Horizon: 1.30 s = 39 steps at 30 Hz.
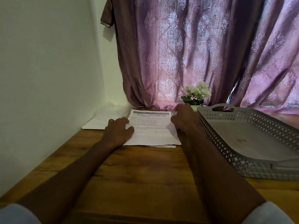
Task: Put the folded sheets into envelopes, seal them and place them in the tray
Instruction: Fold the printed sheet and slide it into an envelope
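Observation:
A small stack of printed sheets [153, 135] lies flat on the wooden table, its top page headed "Replace Toilet Paper Roll". My left hand [119, 130] rests palm down on the stack's left edge, fingers spread. At the stack's right edge, my right hand [183, 118] has its fingers curled against the paper; whether it pinches a sheet I cannot tell. White envelopes [103, 118] lie flat behind and left of the sheets, against the wall. A grey perforated plastic tray [242, 160] stands to the right, with nothing visible in it.
A white wall closes the left side. A purple patterned curtain [202, 54] hangs behind the table. A small pot of white flowers [196, 94] stands just behind my right hand, beside the tray's far corner. Bare wooden tabletop [137, 172] lies between my forearms.

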Motion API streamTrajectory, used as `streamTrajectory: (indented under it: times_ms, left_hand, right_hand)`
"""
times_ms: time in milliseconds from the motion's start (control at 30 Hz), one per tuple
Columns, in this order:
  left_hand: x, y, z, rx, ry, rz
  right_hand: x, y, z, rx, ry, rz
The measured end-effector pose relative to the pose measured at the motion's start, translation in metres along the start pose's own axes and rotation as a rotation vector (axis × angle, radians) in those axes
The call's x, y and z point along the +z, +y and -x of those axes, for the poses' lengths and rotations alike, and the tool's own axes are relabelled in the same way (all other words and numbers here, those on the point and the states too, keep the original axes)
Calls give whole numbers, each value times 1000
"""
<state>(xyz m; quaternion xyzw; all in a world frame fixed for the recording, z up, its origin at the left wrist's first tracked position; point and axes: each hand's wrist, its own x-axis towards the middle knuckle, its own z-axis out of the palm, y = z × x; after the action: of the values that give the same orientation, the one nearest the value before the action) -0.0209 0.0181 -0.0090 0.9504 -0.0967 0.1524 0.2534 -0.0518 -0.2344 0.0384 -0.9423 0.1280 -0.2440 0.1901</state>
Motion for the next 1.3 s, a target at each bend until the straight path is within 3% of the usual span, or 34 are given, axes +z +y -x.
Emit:
streamTrajectory:
  times_ms: [133,333,433,633,833,1033,1133,1300]
  left_hand:
    - [0,1,-1,-24,35,54]
    - [-3,5,-2,-46,94,99]
    - [-5,5,-2,-39,91,92]
    - [-5,4,-3,-36,71,56]
    - [-8,6,0,-28,50,81]
    - [-9,7,4,-35,51,127]
    - [-11,9,1,-124,39,236]
    - [-17,12,-5,-253,52,567]
  right_hand:
    - [5,-18,8,-98,40,-115]
    - [46,-32,25,-190,-237,48]
    - [50,-33,24,-223,-191,149]
    - [32,-42,24,-297,-122,107]
    - [4,-31,14,-159,26,25]
    - [32,-38,24,-232,-234,-51]
    - [40,-40,29,-202,-320,-11]
    - [44,-40,29,-180,-316,-19]
